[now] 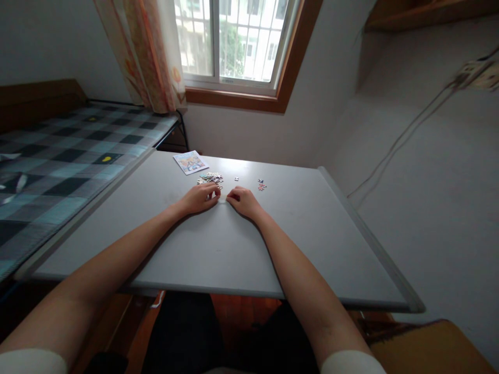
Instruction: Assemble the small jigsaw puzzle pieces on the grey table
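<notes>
My left hand and my right hand meet near the middle of the grey-white table. Both are closed in a pinch, thumb against fingers. Between the fingertips shows a small pale jigsaw piece; its picture and outline are too small to make out. Just beyond my left hand lies a heap of loose jigsaw pieces, partly hidden by that hand. A single jigsaw piece lies past the gap between my hands. Beyond my right hand is a small group of reddish and blue jigsaw pieces.
A printed picture sheet lies at the table's far left. Left of the table stands a bed with a checked cover. An orange curtain hangs by the window. Cables run down the right wall.
</notes>
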Action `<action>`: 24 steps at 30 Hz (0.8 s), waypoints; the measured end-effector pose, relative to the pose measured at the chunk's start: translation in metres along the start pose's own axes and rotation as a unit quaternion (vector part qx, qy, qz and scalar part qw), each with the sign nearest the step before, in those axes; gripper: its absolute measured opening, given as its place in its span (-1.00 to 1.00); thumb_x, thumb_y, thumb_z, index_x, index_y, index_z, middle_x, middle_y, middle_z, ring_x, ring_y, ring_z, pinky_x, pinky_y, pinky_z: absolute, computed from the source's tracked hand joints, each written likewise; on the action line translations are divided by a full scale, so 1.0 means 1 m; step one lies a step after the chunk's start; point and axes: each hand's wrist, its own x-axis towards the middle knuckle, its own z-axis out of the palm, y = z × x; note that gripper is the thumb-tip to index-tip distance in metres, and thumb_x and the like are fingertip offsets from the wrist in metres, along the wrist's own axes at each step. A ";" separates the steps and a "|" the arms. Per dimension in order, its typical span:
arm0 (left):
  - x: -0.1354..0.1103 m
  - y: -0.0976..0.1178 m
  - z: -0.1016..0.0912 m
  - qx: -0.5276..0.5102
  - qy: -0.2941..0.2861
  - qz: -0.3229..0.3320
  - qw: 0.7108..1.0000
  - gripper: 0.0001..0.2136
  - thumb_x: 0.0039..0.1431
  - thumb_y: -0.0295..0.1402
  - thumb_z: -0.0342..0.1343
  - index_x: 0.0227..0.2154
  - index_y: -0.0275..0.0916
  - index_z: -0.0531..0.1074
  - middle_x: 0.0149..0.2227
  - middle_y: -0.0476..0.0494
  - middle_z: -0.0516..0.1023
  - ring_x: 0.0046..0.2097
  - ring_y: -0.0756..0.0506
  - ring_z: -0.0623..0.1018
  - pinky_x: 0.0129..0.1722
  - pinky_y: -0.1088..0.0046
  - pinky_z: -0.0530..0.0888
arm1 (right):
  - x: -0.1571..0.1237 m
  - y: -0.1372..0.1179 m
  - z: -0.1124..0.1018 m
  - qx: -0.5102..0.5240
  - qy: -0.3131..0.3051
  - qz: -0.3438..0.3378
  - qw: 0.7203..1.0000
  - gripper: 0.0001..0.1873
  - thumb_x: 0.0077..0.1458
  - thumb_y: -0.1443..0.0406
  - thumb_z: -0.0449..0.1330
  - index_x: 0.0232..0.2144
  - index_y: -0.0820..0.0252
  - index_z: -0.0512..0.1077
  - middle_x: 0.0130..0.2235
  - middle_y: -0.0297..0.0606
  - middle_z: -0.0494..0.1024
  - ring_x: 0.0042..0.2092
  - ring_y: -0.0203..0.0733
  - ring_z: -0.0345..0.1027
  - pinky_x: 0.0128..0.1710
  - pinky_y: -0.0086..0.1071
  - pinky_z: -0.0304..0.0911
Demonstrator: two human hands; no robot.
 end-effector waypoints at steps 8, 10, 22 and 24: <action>0.001 -0.001 0.000 -0.007 -0.006 0.005 1.000 -0.89 0.21 -0.39 -0.01 -0.33 -0.22 0.41 -0.36 -0.05 0.45 -0.37 -0.02 0.43 -0.32 0.49 0.36 | 0.001 -0.002 -0.001 0.000 0.002 0.003 1.000 -0.91 0.06 0.40 0.23 -0.45 0.24 0.54 -0.43 -0.34 0.40 -0.39 -0.36 0.23 -0.30 -0.45 0.15; 0.001 0.000 -0.001 -0.004 -0.008 0.008 1.000 -0.89 0.21 -0.39 -0.01 -0.32 -0.22 0.42 -0.36 -0.06 0.46 -0.37 -0.02 0.43 -0.32 0.48 0.36 | 0.001 -0.002 -0.001 0.001 0.003 0.004 1.000 -0.91 0.05 0.40 0.23 -0.45 0.24 0.54 -0.43 -0.34 0.41 -0.39 -0.36 0.23 -0.30 -0.45 0.16; 0.001 0.000 -0.001 0.008 -0.016 0.011 1.000 -0.88 0.21 -0.40 -0.02 -0.32 -0.22 0.42 -0.34 -0.08 0.47 -0.35 -0.04 0.44 -0.29 0.48 0.36 | 0.000 -0.002 0.001 0.016 0.010 0.005 1.000 -0.93 -0.01 0.42 0.23 -0.44 0.25 0.54 -0.44 -0.36 0.39 -0.42 -0.37 0.25 -0.33 -0.46 0.17; 0.001 0.000 -0.001 0.010 -0.019 0.011 1.000 -0.88 0.21 -0.40 -0.02 -0.32 -0.22 0.42 -0.34 -0.08 0.47 -0.34 -0.04 0.44 -0.29 0.47 0.37 | 0.000 -0.002 0.002 0.015 0.012 0.003 1.000 -0.93 -0.01 0.42 0.23 -0.44 0.26 0.54 -0.45 -0.36 0.39 -0.42 -0.37 0.24 -0.34 -0.46 0.17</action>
